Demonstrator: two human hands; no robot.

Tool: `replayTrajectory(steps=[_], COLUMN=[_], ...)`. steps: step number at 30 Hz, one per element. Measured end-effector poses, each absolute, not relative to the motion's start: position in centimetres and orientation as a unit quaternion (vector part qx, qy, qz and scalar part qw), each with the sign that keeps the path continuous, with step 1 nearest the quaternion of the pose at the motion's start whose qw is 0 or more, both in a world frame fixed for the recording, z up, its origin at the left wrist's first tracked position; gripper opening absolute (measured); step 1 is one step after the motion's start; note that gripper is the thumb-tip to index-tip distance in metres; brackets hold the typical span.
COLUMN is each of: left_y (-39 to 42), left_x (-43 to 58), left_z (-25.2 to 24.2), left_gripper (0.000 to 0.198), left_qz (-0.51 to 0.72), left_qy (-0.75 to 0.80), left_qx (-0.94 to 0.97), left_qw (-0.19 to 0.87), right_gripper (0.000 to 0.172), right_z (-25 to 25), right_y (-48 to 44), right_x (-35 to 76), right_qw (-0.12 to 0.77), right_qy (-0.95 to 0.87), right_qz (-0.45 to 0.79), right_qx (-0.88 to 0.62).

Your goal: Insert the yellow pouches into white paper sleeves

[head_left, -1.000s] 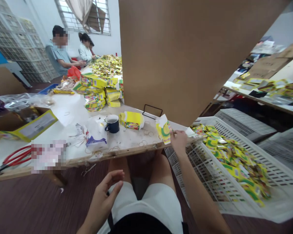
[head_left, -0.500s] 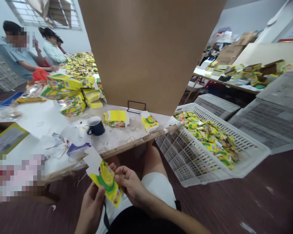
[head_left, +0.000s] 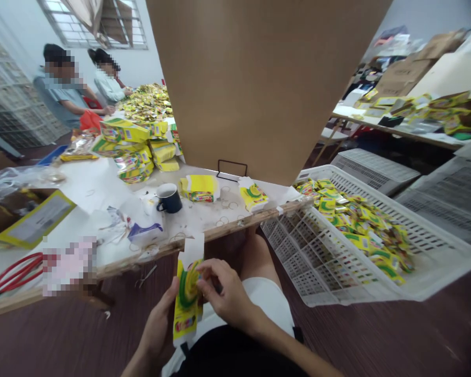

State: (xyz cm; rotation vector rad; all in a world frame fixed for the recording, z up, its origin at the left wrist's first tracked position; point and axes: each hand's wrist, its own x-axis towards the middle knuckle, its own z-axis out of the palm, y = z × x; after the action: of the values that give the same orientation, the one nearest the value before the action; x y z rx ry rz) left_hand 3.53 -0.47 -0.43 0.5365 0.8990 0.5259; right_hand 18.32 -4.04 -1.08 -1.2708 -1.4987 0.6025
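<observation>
Flat yellow-and-green carton (head_left: 187, 298), print illegible, in the pinch of left hand (head_left: 160, 324) and right hand (head_left: 223, 296).

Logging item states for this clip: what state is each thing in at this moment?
yellow carton: flattened, held upright, white flap on top.
left hand: gripping the carton's left edge.
right hand: pinching the carton's right edge.
mug: upright on the table.
white crate: tilted, partly filled with sachets.
cardboard sheet: standing upright.
</observation>
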Motion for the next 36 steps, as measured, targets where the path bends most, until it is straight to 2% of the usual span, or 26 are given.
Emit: replayTrajectory(steps=[5,9,13,15,18,20,22,25,28,30,33,36], left_y=[-0.2,0.0,0.1,0.0,-0.3,-0.4,-0.4,-0.4,-0.3,-0.2,-0.1,0.0], left_x=[2.6,2.2,1.7,1.8,2.3,2.8,3.1,3.3,3.3,3.3,3.1,2.8], left_z=[-0.9,-1.2,-1.1,-0.9,-0.6,-0.6,-0.8,-1.4,-2.1,-2.2,-1.9,-1.3], left_gripper=[0.048,0.050,0.052,0.051,0.044,0.042,0.040,0.035,0.032,0.031,0.034,0.052], left_qz=[0.251,0.267,0.248,0.238,0.268,0.285,0.296,0.345,0.373,0.365,0.368,0.391], left_qy=[0.401,0.394,0.398,0.398,0.380,0.373,0.385,0.407,0.403,0.400,0.406,0.384], left_qx=[0.232,0.250,0.247,0.249,0.309,0.351,0.359,0.356,0.405,0.459,0.511,0.512], left_qw=[0.850,0.843,0.848,0.850,0.830,0.810,0.797,0.767,0.731,0.704,0.662,0.661], right_gripper=[0.034,0.022,0.035,0.026,0.006,0.010,0.015,0.035,0.019,0.022,0.017,0.032], right_z=[-1.5,-1.6,-1.5,-1.4,-1.4,-1.5,-2.0,-3.0,-4.1,-4.4,-4.1,-3.5], right_y=[-3.9,-3.9,-3.9,-3.8,-3.5,-3.2,-3.1,-3.2,-3.4,-3.5,-3.4,-3.4], right_x=[18.2,18.3,18.2,18.2,18.3,18.3,18.1,17.4,16.8,16.7,17.0,17.6], right_qw=[0.518,0.524,0.529,0.537,0.587,0.615,0.643,0.630,0.579,0.575,0.583,0.626], right_qy=[-0.646,-0.641,-0.640,-0.623,-0.530,-0.472,-0.447,-0.458,-0.487,-0.479,-0.465,-0.440], right_qz=[0.218,0.214,0.209,0.248,0.385,0.439,0.407,0.363,0.395,0.394,0.416,0.437], right_qx=[-0.517,-0.519,-0.516,-0.512,-0.475,-0.453,-0.469,-0.512,-0.521,-0.533,-0.521,-0.472])
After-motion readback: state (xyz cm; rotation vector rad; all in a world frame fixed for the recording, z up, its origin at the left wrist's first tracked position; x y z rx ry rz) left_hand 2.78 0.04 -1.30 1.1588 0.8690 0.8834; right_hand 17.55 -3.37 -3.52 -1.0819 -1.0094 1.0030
